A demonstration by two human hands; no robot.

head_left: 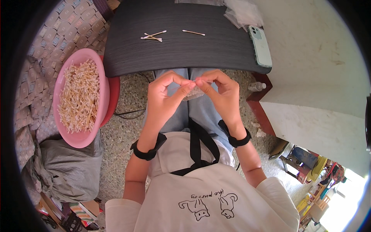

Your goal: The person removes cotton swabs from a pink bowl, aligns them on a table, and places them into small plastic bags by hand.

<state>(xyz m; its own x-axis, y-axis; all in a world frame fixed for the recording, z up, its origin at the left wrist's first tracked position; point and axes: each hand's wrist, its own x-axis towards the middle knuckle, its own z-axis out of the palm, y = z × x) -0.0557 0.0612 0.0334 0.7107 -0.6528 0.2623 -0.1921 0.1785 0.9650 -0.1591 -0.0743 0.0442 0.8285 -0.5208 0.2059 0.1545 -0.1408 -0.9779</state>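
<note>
While both pinch a small clear bag [192, 92], the left hand [164, 96] touches the right hand [220, 94], cotton swabs [152, 36] beyond them.

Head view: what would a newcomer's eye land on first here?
Probably the two hands meeting mid-frame above the lap, left hand and right hand pinching a small clear bag between the fingertips. Next, the pink basin heaped with cotton swabs at left, and a few loose swabs on the dark tabletop above.
</note>
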